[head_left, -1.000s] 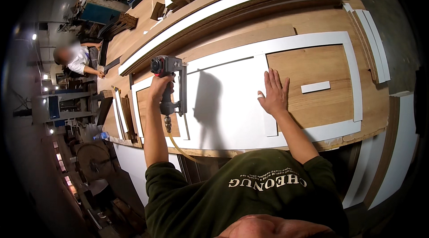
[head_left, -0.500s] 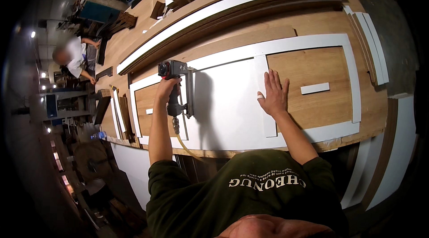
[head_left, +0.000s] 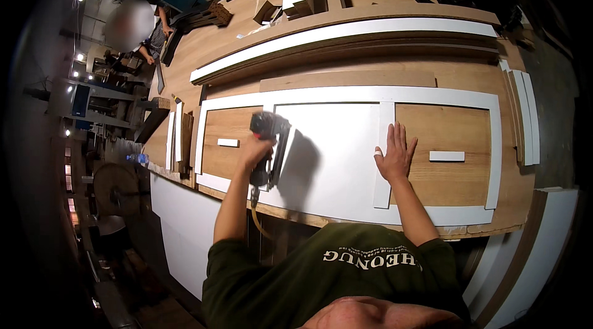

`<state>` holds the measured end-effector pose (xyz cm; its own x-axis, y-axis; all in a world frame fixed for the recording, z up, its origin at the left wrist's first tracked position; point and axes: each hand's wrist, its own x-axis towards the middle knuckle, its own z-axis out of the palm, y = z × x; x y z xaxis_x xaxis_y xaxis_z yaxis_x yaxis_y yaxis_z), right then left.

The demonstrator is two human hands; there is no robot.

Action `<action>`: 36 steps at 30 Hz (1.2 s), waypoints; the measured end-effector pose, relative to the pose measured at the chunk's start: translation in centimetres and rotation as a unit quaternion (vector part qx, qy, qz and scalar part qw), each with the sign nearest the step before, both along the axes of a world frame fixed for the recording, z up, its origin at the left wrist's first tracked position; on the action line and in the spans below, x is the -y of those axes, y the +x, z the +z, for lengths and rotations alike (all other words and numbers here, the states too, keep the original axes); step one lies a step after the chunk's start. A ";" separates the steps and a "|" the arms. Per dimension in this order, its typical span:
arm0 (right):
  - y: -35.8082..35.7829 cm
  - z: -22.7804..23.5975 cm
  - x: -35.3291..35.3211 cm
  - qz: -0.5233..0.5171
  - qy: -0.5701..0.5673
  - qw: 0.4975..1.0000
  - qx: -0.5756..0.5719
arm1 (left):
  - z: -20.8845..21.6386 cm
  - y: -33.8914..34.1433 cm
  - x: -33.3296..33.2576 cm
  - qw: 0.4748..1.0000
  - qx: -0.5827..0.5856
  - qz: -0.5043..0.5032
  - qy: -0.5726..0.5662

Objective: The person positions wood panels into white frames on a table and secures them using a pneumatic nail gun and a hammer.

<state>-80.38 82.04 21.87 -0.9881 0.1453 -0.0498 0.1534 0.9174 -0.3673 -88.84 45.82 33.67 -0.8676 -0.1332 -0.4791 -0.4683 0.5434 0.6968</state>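
Wood-grain worktop [head_left: 207, 45] carries the assembly, and we take the middle of the white frame [head_left: 346, 94] lying flat upon it as our clock centre. We find a white panel [head_left: 333, 144] filling the frame's central bay. A stack of long boards [head_left: 352, 31] lies beyond at 12 o'clock. A white crosspiece [head_left: 382, 178] bounds the panel at 3 o'clock. At 9 o'clock we note a black nail gun [head_left: 267, 124], blurred, its shadow falling across the panel; we cannot tell whether its nose touches the work.

The right hand [head_left: 395, 155], at 3 o'clock, lies palm down across the crosspiece's outer edge, fingers extended and slightly parted, gripping nothing. The left hand [head_left: 253, 153], at 9 o'clock, is wrapped round the nail gun's handle; its trigger finger we cannot make out. Small white blocks lie in the end bays, one [head_left: 228, 142] farther out at 9, one [head_left: 447, 156] at 3.

We judge the step in hand to be steadying the frame while the tool is positioned. In our opinion the next move calls for a squarely seated nose and the steadying fingers kept well clear
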 end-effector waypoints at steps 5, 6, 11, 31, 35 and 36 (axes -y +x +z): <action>0.0 -0.1 -0.3 -0.013 -0.001 1.000 0.002 | 0.7 8.5 -2.1 0.999 0.042 -0.017 -0.004; -0.1 -0.3 -0.7 -0.015 0.003 1.000 -0.004 | 0.9 9.7 -2.9 0.999 0.045 -0.014 -0.007; -0.1 -0.3 -0.4 0.008 0.002 1.000 -0.006 | 0.8 13.9 -3.5 0.999 0.014 -0.038 0.011; 1.4 0.1 -3.7 0.055 -0.157 0.984 -0.059 | 8.2 25.2 -15.6 0.999 -0.021 -0.015 0.043; 7.5 0.6 -6.5 0.145 -0.174 0.974 -0.004 | 6.5 29.0 -16.9 0.999 0.019 0.006 0.029; 9.4 0.6 -6.6 0.173 -0.166 0.971 -0.005 | 6.2 29.3 -17.3 0.999 0.026 0.006 0.027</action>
